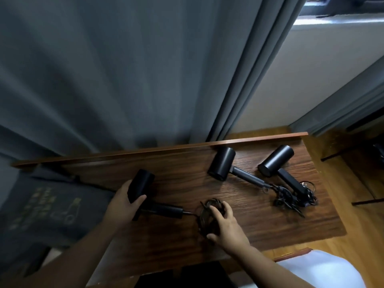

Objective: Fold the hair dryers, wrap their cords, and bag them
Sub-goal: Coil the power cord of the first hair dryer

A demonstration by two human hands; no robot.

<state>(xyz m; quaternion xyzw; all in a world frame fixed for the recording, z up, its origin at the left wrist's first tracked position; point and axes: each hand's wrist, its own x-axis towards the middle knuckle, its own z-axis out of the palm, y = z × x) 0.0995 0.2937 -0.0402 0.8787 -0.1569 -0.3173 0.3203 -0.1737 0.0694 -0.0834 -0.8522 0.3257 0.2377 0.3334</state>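
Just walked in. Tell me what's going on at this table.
A person is packing up hair dryers at a wooden table. The left hand grips the barrel of one black dryer, while the right hand holds its bundled cord. Its handle is not yet folded in. Two more dryers lie untouched farther right, their cords in a loose tangle. A dark grey bag lies at the left.

Dim, soft-focus; daylight glare from window (340, 19) upper right; wide-angle bending at edges.

Head cam – steep down, near desk (228, 154)
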